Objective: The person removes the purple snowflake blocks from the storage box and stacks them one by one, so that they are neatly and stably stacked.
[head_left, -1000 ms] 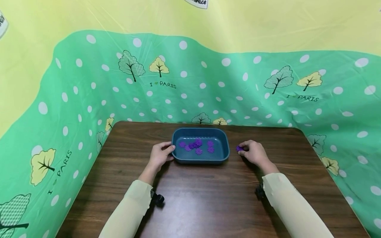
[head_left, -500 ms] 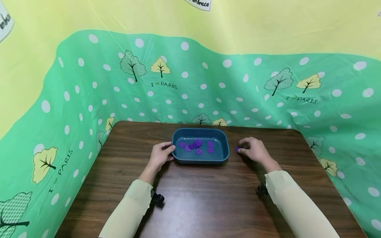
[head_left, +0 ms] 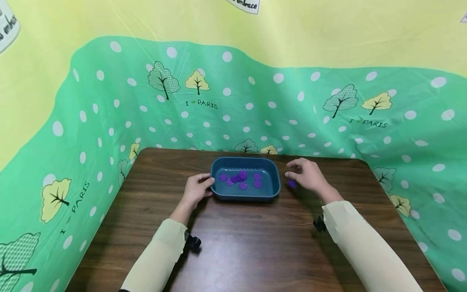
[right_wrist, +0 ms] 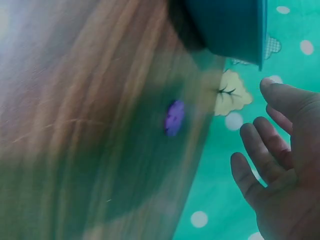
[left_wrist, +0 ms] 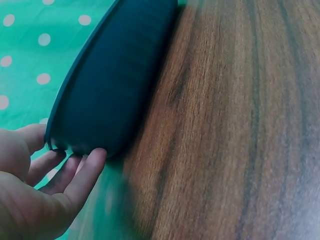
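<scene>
A dark blue rectangular tub [head_left: 248, 198] stands on the table with several purple flower-shaped pieces [head_left: 242, 175] on its floor. My left hand [head_left: 195, 190] holds the tub's left end, thumb at the rim and fingers against the outer wall, as the left wrist view also shows. One more purple flower-shaped piece [right_wrist: 174, 118] lies on the table just right of the tub. Over it hovers my right hand [head_left: 305, 175], fingers apart and relaxed, holding nothing. In the right wrist view a gap separates those fingers [right_wrist: 262, 155] from the piece.
The brown wood-grain table [head_left: 244, 243] reaches a green and yellow patterned cloth [head_left: 248, 105] at its back and sides. Small black wrist cameras sit on both forearms, with the left camera [head_left: 195, 243] close above the tabletop.
My right hand has let go of the purple piece, which now lies slightly nearer the tub, and has lifted with its fingers spread. The left hand and tub stay put.
</scene>
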### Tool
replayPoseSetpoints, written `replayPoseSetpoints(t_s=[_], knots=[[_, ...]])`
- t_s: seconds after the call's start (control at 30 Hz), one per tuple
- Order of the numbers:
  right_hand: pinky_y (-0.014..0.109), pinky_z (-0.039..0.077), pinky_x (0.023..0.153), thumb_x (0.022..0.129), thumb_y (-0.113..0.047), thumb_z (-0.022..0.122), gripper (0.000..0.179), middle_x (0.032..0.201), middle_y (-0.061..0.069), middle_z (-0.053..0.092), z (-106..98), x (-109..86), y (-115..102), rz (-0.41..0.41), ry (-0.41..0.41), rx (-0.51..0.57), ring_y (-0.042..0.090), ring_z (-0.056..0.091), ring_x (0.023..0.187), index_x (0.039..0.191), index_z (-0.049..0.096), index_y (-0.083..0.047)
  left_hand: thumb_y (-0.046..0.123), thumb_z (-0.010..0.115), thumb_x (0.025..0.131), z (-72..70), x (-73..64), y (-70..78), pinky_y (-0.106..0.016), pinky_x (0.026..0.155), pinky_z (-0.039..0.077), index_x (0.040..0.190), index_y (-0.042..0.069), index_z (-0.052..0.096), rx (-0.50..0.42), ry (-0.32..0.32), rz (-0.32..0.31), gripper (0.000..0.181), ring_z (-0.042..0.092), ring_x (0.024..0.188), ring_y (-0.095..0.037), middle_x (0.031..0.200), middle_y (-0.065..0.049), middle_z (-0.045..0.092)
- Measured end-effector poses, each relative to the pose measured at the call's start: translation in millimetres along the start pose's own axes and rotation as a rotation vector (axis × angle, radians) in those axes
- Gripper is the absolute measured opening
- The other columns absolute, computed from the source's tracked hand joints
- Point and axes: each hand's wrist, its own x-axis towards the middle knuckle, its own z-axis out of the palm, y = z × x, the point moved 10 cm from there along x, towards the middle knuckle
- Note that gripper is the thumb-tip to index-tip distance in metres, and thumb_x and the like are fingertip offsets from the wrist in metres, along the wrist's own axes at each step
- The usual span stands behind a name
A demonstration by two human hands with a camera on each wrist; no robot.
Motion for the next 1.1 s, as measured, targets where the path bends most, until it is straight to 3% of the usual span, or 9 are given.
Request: replayPoseSetpoints(t_s=[0.23, 0.5, 1.1], knots=[[0.053, 0.057, 0.089, 0.094, -0.02, 0.076, 0.032, 0.118, 0.016, 0.069, 2.7, 16.1, -28.9, -0.033, -0.026, 0.012, 0.034, 0.066, 0.105, 0.122, 0.072, -0.004, 0.013, 0.069, 0.099, 0.9, 0.3, 7.0, -0.038, 0.079, 0.066, 0.138, -0.003, 0.062, 0.008, -0.007, 0.003, 0.042, 0.071, 0.101, -0.032, 0.129, -0.024, 0.063], [0.05, 0.059, 0.088, 0.094, -0.021, 0.077, 0.033, 0.12, 0.015, 0.069, 18.2, 29.9, -62.2, -0.093, -0.06, 0.038, 0.031, 0.066, 0.106, 0.123, 0.072, -0.007, 0.012, 0.069, 0.099, -0.6, 3.8, 5.2, -0.036, 0.075, 0.066, 0.137, -0.002, 0.063, 0.019, 0.01, 0.006, 0.04, 0.07, 0.093, -0.023, 0.128, -0.023, 0.064], [0.049, 0.059, 0.092, 0.093, -0.019, 0.078, 0.036, 0.125, 0.013, 0.068, 76.1, 43.0, -92.4, -0.101, -0.158, 0.068, 0.032, 0.067, 0.107, 0.125, 0.071, -0.004, 0.011, 0.07, 0.098, 1.5, 1.2, -0.2, -0.043, 0.081, 0.066, 0.136, -0.002, 0.064, 0.015, 0.016, -0.007, 0.041, 0.071, 0.097, -0.026, 0.129, -0.022, 0.065]])
